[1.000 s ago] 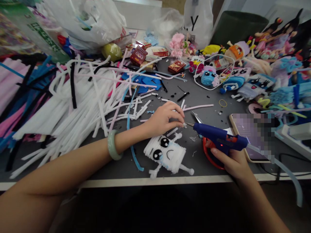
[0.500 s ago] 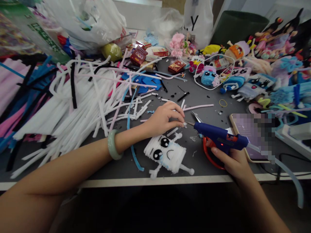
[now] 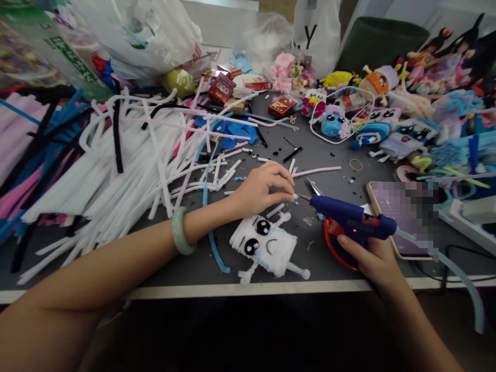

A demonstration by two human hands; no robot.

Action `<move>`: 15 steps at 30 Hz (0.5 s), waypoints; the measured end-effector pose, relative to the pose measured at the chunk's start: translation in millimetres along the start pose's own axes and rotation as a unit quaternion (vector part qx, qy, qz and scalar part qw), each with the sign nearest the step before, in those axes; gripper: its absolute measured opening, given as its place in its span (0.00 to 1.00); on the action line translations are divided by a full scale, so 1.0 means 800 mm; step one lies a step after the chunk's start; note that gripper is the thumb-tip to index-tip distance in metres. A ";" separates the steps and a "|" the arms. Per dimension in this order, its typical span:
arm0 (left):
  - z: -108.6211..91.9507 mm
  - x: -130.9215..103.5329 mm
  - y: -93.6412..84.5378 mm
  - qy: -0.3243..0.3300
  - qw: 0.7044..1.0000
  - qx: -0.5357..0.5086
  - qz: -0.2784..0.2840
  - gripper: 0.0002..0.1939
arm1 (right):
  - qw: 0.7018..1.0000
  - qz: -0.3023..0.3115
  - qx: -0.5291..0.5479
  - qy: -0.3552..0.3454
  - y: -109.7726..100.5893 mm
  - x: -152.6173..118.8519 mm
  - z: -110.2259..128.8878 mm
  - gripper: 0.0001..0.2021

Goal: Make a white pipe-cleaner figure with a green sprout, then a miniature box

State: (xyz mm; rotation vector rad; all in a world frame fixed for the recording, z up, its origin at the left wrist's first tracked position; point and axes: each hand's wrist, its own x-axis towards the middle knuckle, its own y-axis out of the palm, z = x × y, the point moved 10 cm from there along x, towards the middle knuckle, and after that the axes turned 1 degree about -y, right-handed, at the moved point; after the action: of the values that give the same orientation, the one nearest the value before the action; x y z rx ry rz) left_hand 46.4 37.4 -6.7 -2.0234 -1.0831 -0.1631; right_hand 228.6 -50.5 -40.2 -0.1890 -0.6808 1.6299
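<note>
My right hand (image 3: 366, 253) is closed round the handle of a blue glue gun (image 3: 344, 214), which has a small red light lit on its side. The nozzle points left and meets a small white fuzzy piece (image 3: 295, 198) pinched between the thumb and fingers of my left hand (image 3: 265, 188). Below my left hand lies a white pipe-cleaner doll (image 3: 267, 245) with big black eyes, a frown, light blue patches under the eyes and short limbs. Behind the gun's nozzle the metal tips of scissors (image 3: 314, 187) show; their red handle (image 3: 341, 253) is partly hidden by my right hand.
Loose white pipe cleaners (image 3: 127, 155) spread across the left side. A phone (image 3: 399, 217) lies at the right, near a white power strip (image 3: 470, 219). Finished fuzzy dolls (image 3: 406, 137) crowd the back right. Small boxes (image 3: 282, 107) and plastic bags (image 3: 155, 36) stand behind.
Almost nothing differs. Both hands, the glue gun and the small white piece hold nearly the same place, with the gun shifted very slightly.
</note>
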 end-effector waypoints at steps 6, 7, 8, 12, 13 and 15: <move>0.001 0.000 -0.001 -0.005 1.000 -0.006 -0.004 0.04 | 1.000 -0.001 0.000 0.003 0.000 0.001 0.002 0.04; 0.001 0.000 -0.002 -0.005 1.000 -0.007 -0.006 0.04 | 1.000 -0.002 0.002 0.008 0.000 0.001 0.001 0.04; 0.002 0.000 -0.002 -0.007 1.000 -0.008 -0.008 0.04 | 1.000 -0.004 0.005 0.013 0.000 0.001 0.000 0.04; 0.003 0.000 -0.003 -0.018 1.000 -0.013 -0.009 0.04 | 0.999 -0.011 0.017 0.024 -0.001 0.000 -0.003 0.04; 0.004 0.001 -0.003 -0.021 1.000 -0.013 -0.008 0.04 | 0.999 -0.011 0.019 0.025 -0.001 0.000 -0.004 0.04; 0.004 0.001 -0.003 -0.022 1.000 -0.012 -0.007 0.04 | 0.999 -0.009 0.022 0.024 -0.001 0.000 -0.004 0.04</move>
State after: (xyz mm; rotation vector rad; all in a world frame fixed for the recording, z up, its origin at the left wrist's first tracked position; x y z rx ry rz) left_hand 44.0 40.5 -6.8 -2.0503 -1.1271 -0.1392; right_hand 230.7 -49.3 -42.5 -0.1893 -0.6085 1.6155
